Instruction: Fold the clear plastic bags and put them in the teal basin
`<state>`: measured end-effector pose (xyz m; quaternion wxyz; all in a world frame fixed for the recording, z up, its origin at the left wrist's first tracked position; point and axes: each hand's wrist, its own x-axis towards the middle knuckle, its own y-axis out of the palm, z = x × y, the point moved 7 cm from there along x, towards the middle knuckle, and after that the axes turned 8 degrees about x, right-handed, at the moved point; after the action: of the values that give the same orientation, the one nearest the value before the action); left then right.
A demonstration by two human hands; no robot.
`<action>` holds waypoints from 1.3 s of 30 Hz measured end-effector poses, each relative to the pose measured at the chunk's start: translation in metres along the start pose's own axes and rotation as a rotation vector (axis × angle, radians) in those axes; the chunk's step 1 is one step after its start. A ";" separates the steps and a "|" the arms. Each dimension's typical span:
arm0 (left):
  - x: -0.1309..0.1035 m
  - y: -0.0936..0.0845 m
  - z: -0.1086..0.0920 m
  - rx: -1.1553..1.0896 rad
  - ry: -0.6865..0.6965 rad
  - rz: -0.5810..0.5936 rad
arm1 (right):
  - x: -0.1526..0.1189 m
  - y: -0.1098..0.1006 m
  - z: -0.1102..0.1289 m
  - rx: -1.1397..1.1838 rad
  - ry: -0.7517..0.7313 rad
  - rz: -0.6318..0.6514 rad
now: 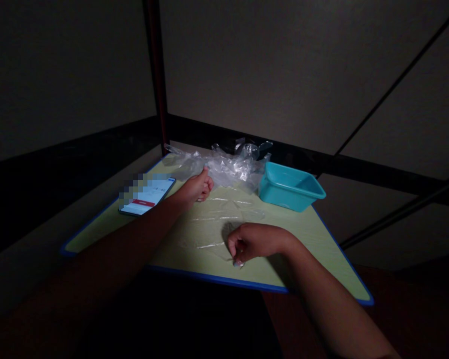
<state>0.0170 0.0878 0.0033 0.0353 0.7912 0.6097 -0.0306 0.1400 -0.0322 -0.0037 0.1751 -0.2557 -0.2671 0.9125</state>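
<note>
A clear plastic bag (209,224) lies flat on the tabletop with creases running across it. My right hand (256,240) is over its near right end, thumb and fingers pinched on the thin plastic. Farther back, my left hand (198,188) is closed with its thumb pointing up, between the flat bag and a crumpled heap of clear plastic bags (234,164). Whether the left fingers hold any plastic is too unclear to make out.
A turquoise plastic basin (290,188) stands at the table's right edge, beside the heap. On the left lies a phone (145,199) with a lit screen. The pale yellow table (303,244) has a blue rim, and walls stand close behind it.
</note>
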 end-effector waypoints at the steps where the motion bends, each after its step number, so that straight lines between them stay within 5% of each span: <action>1: 0.001 0.000 0.000 -0.003 0.005 0.011 | 0.000 0.000 0.000 0.000 -0.009 -0.006; 18: 0.002 0.005 0.008 0.056 -0.013 0.086 | -0.006 -0.007 0.012 0.108 -0.095 -0.054; 25: 0.001 0.006 0.009 0.069 -0.018 0.085 | -0.010 0.000 0.009 0.038 -0.082 0.076; 39: -0.002 0.007 0.005 0.091 -0.038 0.066 | -0.002 -0.002 -0.003 0.103 -0.027 0.065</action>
<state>0.0228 0.0836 -0.0018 0.0119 0.8110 0.5805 -0.0721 0.1436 -0.0304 -0.0043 0.1550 -0.2427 -0.2136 0.9335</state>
